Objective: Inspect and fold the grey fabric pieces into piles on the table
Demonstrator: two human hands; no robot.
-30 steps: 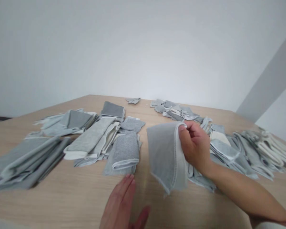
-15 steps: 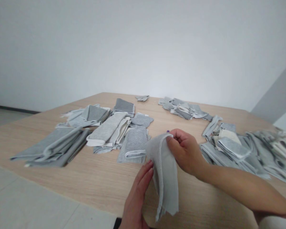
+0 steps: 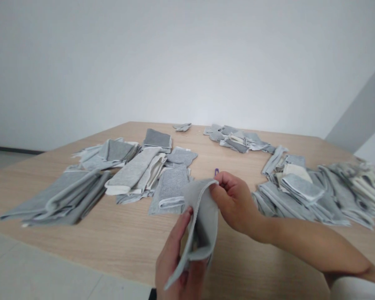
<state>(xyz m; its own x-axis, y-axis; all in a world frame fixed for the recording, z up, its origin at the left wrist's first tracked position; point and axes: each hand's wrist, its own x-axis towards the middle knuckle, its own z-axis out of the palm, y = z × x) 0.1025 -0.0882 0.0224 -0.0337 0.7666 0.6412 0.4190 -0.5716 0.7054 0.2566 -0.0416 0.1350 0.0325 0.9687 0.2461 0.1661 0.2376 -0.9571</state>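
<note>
A light grey piece of cloth (image 3: 206, 212) with a stitched pale edge hangs above the front of the table. My right hand (image 3: 237, 204) is closed on its top corner, pinching it between thumb and fingers. At the cloth's lower left, my left hand (image 3: 175, 258) grips it, fingers along the left side and thumb at the bottom fold. The cloth bows open between both hands, like a pocket. Just beyond my right hand shows a small purple pin-like thing (image 3: 216, 171), partly hidden by the fingers.
On the wooden table (image 3: 112, 246), folded grey cloths (image 3: 65, 193) and pale-edged pieces (image 3: 134, 168) lie in piles at left. Small scraps (image 3: 237, 137) sit at the back. A mixed heap of grey and cream cloth (image 3: 303, 187) lies at right, near my right forearm.
My left hand has moved under the cloth's hanging lower end and closed on it. The cloth, which hung straight down, is now folded up and spread open. The purple thing shows more.
</note>
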